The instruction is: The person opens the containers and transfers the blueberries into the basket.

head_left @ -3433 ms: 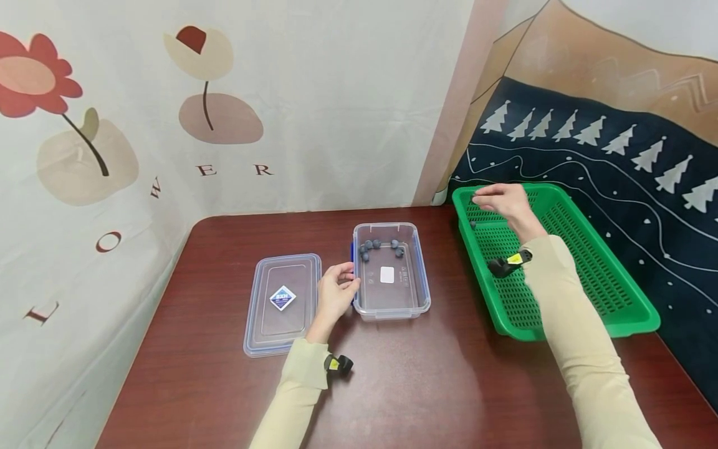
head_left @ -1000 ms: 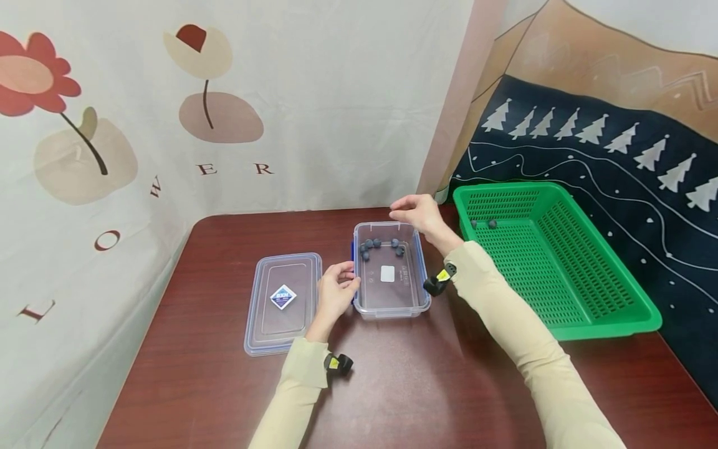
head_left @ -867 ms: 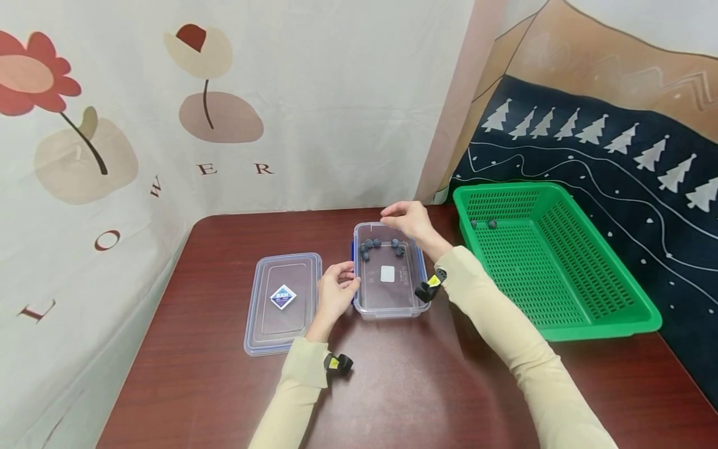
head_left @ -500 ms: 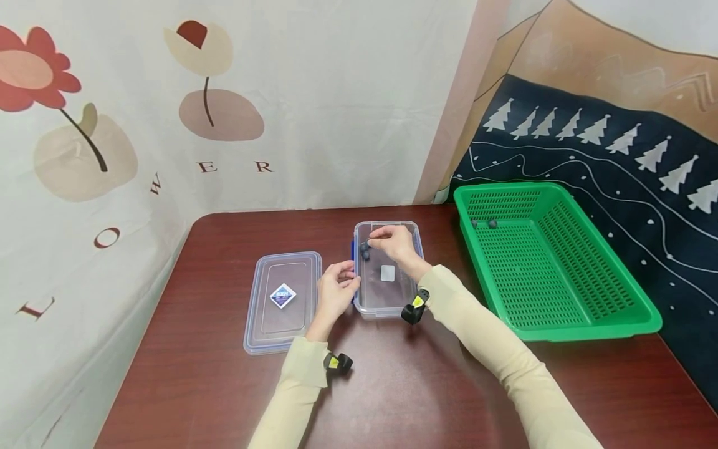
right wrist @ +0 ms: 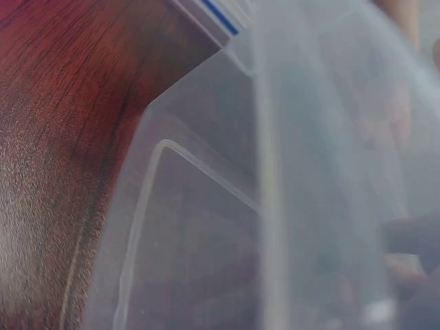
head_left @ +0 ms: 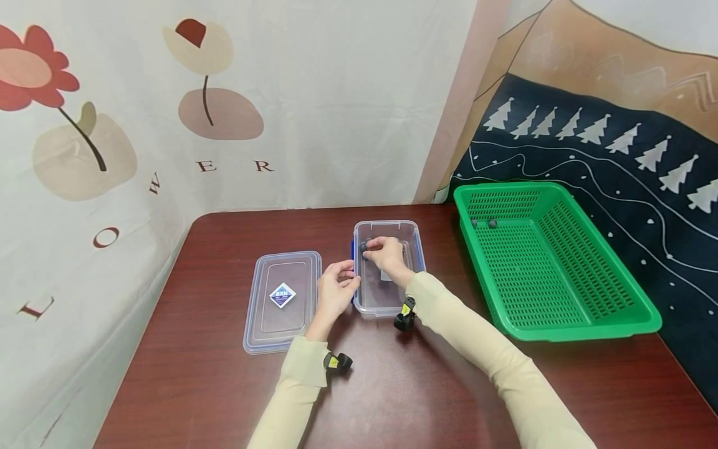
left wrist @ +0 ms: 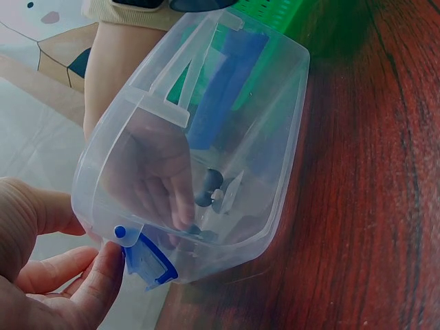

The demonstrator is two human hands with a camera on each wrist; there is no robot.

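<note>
The clear plastic box (head_left: 381,305) stands uncovered in the middle of the table. My left hand (head_left: 335,290) holds its left side; in the left wrist view, thumb and fingers are at the rim beside a blue latch (left wrist: 151,265). My right hand (head_left: 388,254) reaches down inside the box, thumb and forefinger pinched at a blueberry (head_left: 363,247) by the left wall. Dark berries (left wrist: 208,187) show through the plastic in the left wrist view, close to the right fingers. The right hand covers most of the other berries in the head view.
A clear lid (head_left: 263,324) with a diamond label lies left of the box. On the right is a green basket (head_left: 617,299) with two blueberries (head_left: 492,223) in its far left corner. A printed curtain (head_left: 348,125) hangs behind the brown table (head_left: 392,399).
My right hand has come from the green basket over the box's far rim and down into it, towards the left wall. The left hand has stayed at the box.
</note>
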